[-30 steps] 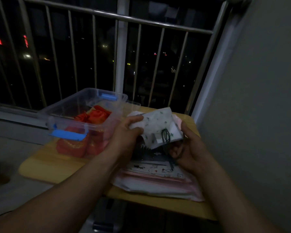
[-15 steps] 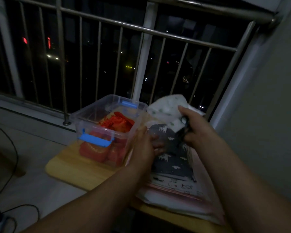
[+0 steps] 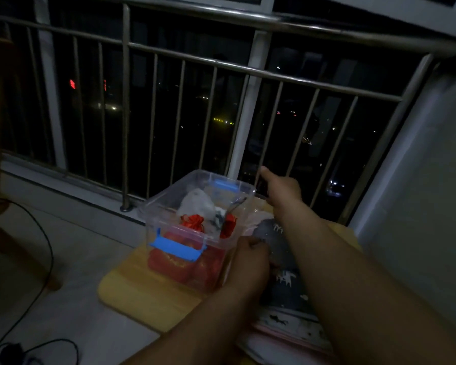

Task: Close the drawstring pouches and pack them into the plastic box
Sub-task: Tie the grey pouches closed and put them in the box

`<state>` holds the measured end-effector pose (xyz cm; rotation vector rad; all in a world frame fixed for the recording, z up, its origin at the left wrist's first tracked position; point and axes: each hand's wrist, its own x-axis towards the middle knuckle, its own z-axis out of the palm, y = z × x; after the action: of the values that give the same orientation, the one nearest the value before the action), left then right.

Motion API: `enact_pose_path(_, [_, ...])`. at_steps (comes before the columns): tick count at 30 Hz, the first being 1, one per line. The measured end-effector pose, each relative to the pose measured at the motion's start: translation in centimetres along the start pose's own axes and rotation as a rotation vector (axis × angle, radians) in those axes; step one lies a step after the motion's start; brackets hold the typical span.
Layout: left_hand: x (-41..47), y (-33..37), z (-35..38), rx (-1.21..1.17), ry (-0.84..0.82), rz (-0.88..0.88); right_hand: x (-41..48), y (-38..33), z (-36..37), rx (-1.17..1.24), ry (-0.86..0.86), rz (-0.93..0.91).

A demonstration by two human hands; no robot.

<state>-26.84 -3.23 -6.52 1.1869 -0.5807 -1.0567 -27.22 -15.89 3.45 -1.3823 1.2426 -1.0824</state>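
Since the earlier frame the white pouch [image 3: 195, 205] has left the right hand [image 3: 283, 189] and lies inside the box [image 3: 166, 192], on top of the red pouches [image 3: 192, 223]. The view has also swung left. That hand is raised beyond the box's far right corner, in front of the railing [image 3: 274, 73] and above the pouch it held. One of its fingers [image 3: 264, 172] sticks out straight toward the bars while the others fold under the palm, and I cannot tell whether they hold anything. The left hand [image 3: 250, 258] sits lower and nearer, just right of the box's near corner. Its fingers [image 3: 256, 243] are curled narrow onto the edge of the grey pouch [image 3: 284, 262], gripping it. This pouch, printed with small white animals, lies under and to the right of those fingers, on top of a stack [image 3: 287, 322] of flat pouches on the yellow counter [image 3: 142, 293]. The box stands open just left of the left fingers, with a blue latch [image 3: 175, 248] on its near wall and more red pouches filling its bottom. A cable [image 3: 49, 248] runs over the floor far to the left of both hands.
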Motion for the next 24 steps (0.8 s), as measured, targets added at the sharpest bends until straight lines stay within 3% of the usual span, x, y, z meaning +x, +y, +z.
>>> enact_pose_path(5, [3.1, -1.8, -0.7, 0.111, 0.025, 0.01, 0.2, 5.1, -4.4, -0.082, -0.008, 0.041])
enact_pose_path(8, [5.1, -3.1, -1.3, 0.321, 0.037, 0.078, -0.8, 7.7, -8.1, -0.161, -0.011, 0.052])
enact_pose_path(14, [0.9, 0.7, -1.1, 0.717, -0.012, 0.223, -3.4, 11.8, -13.6, -0.299, 0.041, -0.011])
enact_pose_path(20, [0.7, 1.1, -0.5, 0.807, -0.079, 0.18, -6.0, 13.7, -15.1, -0.308, 0.023, -0.006])
enact_pose_path(24, [1.6, 0.6, -0.3, 0.753, -0.023, 0.157, -5.4, 14.3, -15.4, -0.307, 0.027, -0.076])
